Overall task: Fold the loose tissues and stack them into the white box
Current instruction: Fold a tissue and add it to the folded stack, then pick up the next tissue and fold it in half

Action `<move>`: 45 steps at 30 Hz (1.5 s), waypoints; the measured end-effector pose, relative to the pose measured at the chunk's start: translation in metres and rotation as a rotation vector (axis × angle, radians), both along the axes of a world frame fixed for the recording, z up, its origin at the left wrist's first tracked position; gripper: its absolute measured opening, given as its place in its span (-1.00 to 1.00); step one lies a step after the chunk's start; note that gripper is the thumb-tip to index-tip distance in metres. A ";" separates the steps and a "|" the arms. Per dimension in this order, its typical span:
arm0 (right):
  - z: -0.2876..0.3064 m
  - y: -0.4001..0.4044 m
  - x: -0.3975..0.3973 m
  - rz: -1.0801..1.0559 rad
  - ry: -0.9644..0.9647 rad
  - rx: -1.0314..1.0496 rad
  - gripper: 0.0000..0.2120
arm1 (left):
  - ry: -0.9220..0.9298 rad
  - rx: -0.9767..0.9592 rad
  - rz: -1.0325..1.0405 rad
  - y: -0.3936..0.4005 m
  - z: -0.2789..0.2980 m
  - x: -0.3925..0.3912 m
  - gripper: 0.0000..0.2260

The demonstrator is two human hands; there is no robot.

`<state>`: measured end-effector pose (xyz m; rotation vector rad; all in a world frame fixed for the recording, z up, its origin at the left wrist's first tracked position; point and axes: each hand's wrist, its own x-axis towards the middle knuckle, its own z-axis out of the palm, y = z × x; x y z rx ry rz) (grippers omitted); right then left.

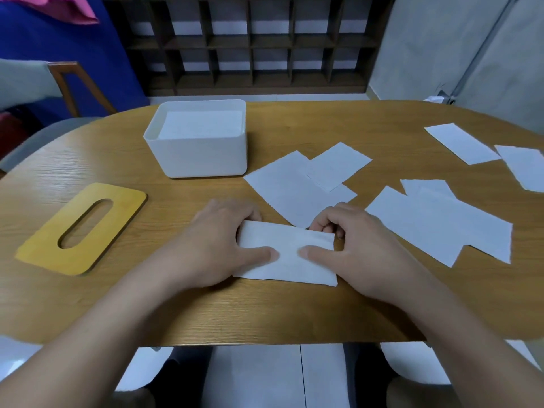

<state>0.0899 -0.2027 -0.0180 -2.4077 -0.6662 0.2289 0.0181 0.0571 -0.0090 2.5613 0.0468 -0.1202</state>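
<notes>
A folded white tissue lies on the table in front of me. My left hand grips its left end, thumb pressed on top. My right hand holds its right end, thumb on top and fingers curled at the far edge. The white box stands behind, to the left, with folded tissues stacked inside up near its rim. Loose tissues lie flat to the right: two overlapping just beyond my hands, a larger overlapping patch at the right, and two more near the far right edge.
A yellow wooden lid with an oval slot lies flat at the left of the wooden table. A chair and blue fabric stand beyond the table's left end; dark shelving fills the back wall.
</notes>
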 end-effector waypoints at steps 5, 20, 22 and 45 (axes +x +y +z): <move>-0.005 -0.001 -0.005 0.028 0.006 0.080 -0.80 | -0.120 -0.357 -0.034 -0.006 -0.008 -0.001 -0.75; -0.007 0.016 -0.036 -0.035 0.161 0.672 -0.73 | -0.446 -0.976 0.335 -0.058 -0.010 -0.035 -0.80; -0.008 0.015 -0.035 -0.025 0.175 0.626 -0.72 | -0.440 -0.924 0.337 -0.058 -0.010 -0.037 -0.74; -0.009 0.017 -0.046 0.013 0.240 0.692 -0.69 | -0.474 -0.857 0.328 -0.066 -0.008 -0.048 -0.59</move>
